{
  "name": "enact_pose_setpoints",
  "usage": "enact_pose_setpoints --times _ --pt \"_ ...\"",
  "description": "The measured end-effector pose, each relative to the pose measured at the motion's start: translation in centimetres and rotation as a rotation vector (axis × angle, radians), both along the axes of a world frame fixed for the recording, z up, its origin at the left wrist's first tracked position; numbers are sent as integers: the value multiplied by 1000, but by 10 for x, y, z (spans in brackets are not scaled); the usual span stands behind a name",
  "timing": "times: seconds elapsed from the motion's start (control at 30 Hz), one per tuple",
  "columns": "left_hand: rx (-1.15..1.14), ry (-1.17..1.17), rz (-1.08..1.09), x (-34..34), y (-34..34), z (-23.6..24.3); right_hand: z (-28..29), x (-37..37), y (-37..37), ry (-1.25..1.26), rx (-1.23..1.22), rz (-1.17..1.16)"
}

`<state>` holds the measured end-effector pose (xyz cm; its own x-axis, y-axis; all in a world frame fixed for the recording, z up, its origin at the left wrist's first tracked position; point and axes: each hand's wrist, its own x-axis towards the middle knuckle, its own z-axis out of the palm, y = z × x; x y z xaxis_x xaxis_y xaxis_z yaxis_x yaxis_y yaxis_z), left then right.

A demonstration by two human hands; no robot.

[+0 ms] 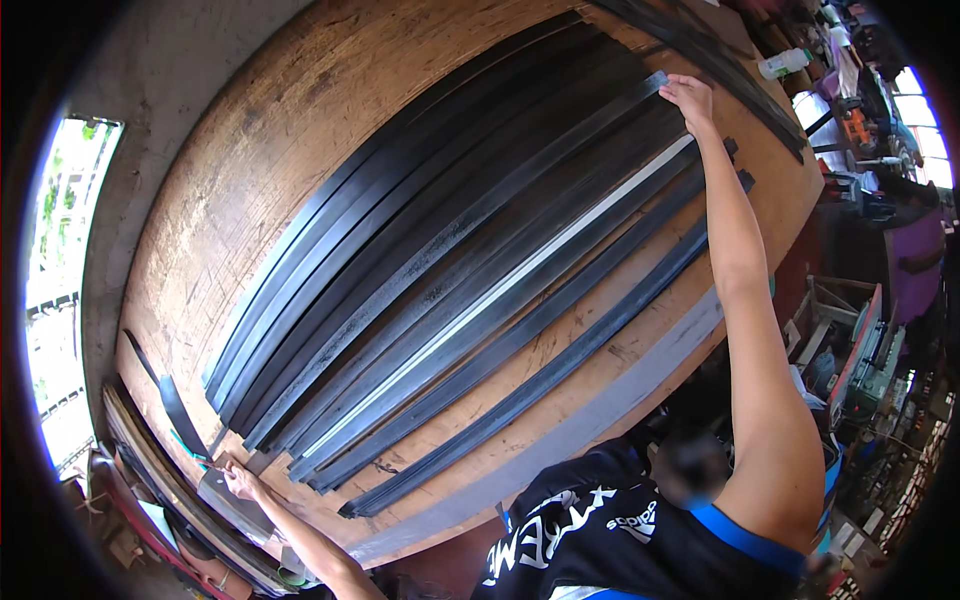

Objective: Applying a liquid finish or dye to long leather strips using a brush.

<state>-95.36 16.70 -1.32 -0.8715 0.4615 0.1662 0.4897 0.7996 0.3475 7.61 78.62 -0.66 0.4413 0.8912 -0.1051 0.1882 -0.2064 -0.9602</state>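
Note:
Many long dark flat strips (420,210) lie side by side across a wooden table (240,190), bowed by the lens. My right hand (688,100) reaches to the far right, its fingers closed on the end of a worn, speckled grey strip (430,255). At the near left edge of the table is my left hand (240,482), with thumb and fingers pinched together. A thin, small thing seems to stick out from them, too small to name. Close to this hand lies a dark piece with a teal edge (182,415).
One pale white strip (540,255) lies among the dark ones. More dark lengths (710,60) cross the table's far right. Beyond that edge are a white bottle (785,64) and workshop clutter. Long boards (150,470) line the left side, beneath a barred window (62,290).

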Motion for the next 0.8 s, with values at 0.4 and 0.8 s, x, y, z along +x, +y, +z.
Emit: enact_pose_setpoints --times 0.4,0.8 --pt "122 -201 311 182 -122 117 3 21 -29 -152 5 -52" --pt "644 -383 538 352 -276 133 11 -86 -274 -34 -17 227"
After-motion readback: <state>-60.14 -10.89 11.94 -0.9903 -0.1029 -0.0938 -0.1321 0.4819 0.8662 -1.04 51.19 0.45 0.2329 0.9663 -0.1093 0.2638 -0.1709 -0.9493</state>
